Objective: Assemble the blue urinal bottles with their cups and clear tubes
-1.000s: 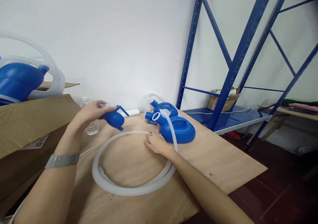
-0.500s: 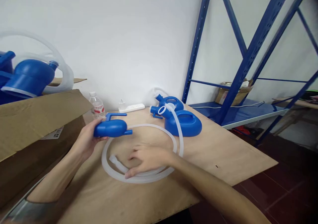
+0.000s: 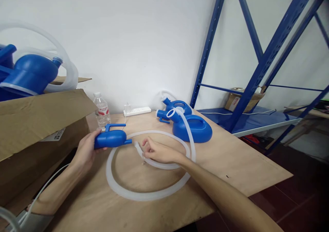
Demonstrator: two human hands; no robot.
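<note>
My left hand (image 3: pixel 86 146) grips the wide end of a blue plastic urinal head (image 3: pixel 112 138), which has a flat handle on top and a narrow spout facing right. My right hand (image 3: pixel 158 152) is closed on a translucent white hose (image 3: pixel 150 196) a little behind its free end. That end points at the spout, and a small gap appears to separate them. Most of the hose lies coiled on the table, running up to a blue urinal jug (image 3: pixel 192 131) with an angled neck.
Behind the jug stands another blue jug (image 3: pixel 180 105) near a small blue piece (image 3: pixel 162 114). A cardboard box (image 3: pixel 43 119) holding more blue parts and hoses occupies the left. A water bottle (image 3: pixel 102 110) and power strip (image 3: pixel 137 111) line the wall. Blue shelving (image 3: pixel 253 120) stands right.
My right hand has taken hold of the hose near its free end and lifted it toward the spout. My left hand has shifted slightly left and down with the blue urinal head.
</note>
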